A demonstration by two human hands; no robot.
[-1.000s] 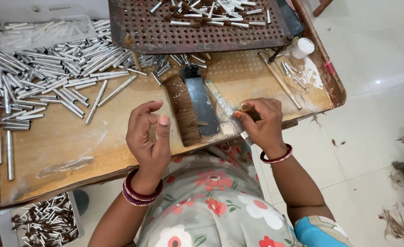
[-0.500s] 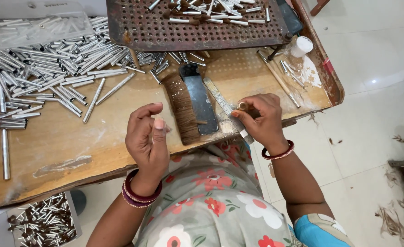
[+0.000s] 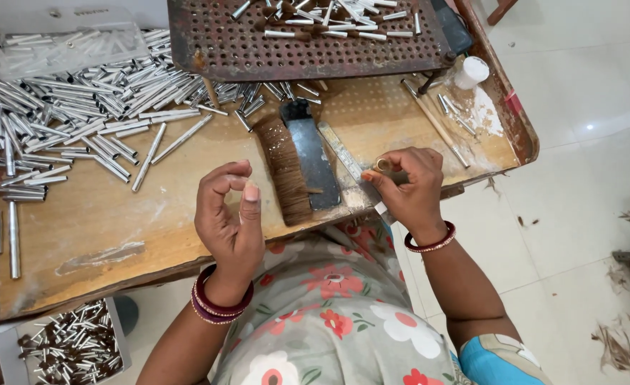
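My left hand (image 3: 231, 217) hovers over the wooden work table (image 3: 115, 221), fingers curled with thumb and forefinger close together; whether they pinch anything I cannot tell. My right hand (image 3: 408, 187) rests at the table's front edge, pinching a small brass-coloured tube (image 3: 383, 165) against a flat metal blade (image 3: 343, 160). Between my hands lies a strip of brown bristle hair (image 3: 284, 171) beside a dark metal plate (image 3: 313, 160).
Several silver metal tubes (image 3: 73, 117) are heaped at the table's left. A rusty perforated tray (image 3: 293, 46) with tubes sits at the back. A small white cup (image 3: 470, 71) stands at back right. A bin of tubes (image 3: 73, 346) sits below left.
My left hand has stayed raised with its fingers shifting slightly. My right hand keeps working the small tube at the same spot.
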